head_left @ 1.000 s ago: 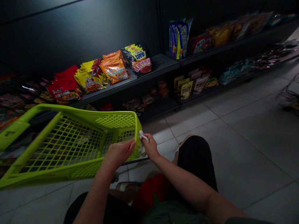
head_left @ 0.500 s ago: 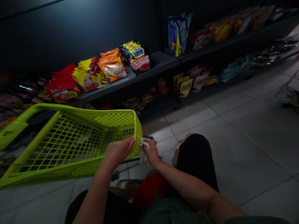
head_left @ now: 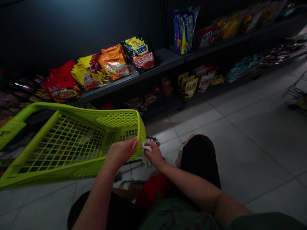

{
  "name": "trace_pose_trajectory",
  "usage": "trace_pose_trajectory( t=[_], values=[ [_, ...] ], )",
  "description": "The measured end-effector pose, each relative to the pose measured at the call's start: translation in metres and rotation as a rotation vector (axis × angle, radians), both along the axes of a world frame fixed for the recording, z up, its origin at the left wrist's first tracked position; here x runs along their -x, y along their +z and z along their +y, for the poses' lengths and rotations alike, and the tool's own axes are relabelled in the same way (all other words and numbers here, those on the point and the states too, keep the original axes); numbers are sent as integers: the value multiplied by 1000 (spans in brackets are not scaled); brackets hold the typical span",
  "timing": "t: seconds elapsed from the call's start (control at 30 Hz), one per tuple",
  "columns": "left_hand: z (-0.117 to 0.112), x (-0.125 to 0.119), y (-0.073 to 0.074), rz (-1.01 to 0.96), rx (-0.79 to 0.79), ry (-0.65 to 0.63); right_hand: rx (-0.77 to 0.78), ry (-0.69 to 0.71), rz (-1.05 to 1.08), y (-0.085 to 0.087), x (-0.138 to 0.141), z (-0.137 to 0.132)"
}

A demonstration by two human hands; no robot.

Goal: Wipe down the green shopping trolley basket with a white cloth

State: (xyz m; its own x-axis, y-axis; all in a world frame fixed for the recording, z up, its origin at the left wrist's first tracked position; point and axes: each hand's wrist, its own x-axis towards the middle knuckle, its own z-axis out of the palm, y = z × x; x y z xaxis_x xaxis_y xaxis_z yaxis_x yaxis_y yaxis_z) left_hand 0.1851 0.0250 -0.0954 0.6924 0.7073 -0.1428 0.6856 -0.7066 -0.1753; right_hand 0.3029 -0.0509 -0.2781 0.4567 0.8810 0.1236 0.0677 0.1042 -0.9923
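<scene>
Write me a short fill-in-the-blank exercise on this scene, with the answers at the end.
1. The right hand holds a cloth whose colour is ____.
2. The left hand rests on a cart whose plastic basket is bright ____.
3. On the shelf, the packets just to the right of the red packets are mostly ____.
4. In the picture, the black packets stand at the ____ end of that row.

Missing words: white; green; yellow; right.

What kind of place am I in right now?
Most likely a shop, perhaps a small supermarket: there's a green shopping cart in front of you, and dark shelves with rows of colourful food packets.
</scene>
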Motion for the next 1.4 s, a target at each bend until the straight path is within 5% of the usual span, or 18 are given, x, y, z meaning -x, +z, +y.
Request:
trace_pose_trajectory(
  t=[0.13, 0.33, 0.5, 0.8, 1.0, 1.1, 1.23, 1.4],
  values=[
    [0, -1, 1, 4, 10, 9, 177, 12, 42, -5, 1, -1],
    [-1, -3, 3, -28, 36, 14, -33, 16, -12, -1, 11, -10],
    [-1, -2, 3, -45, 47, 4, 189, -46, 124, -15, 12, -10],
    [-4, 2, 1, -31, 38, -64, 24, -222, 268, 42, -22, 58],
    [-13, 10, 3, -40, 109, -80, 80, -142, 271, 49, -12, 26],
    [-16, 13, 2, -58, 124, -92, 78, -142, 249, 52, -26, 40],
    [-20, 14, 1, -64, 100, -99, 56, -204, 76, 60, -48, 58],
    [-22, 14, 2, -71, 106, -113, 49, -49, -144, 62, -55, 31]
  ],
)
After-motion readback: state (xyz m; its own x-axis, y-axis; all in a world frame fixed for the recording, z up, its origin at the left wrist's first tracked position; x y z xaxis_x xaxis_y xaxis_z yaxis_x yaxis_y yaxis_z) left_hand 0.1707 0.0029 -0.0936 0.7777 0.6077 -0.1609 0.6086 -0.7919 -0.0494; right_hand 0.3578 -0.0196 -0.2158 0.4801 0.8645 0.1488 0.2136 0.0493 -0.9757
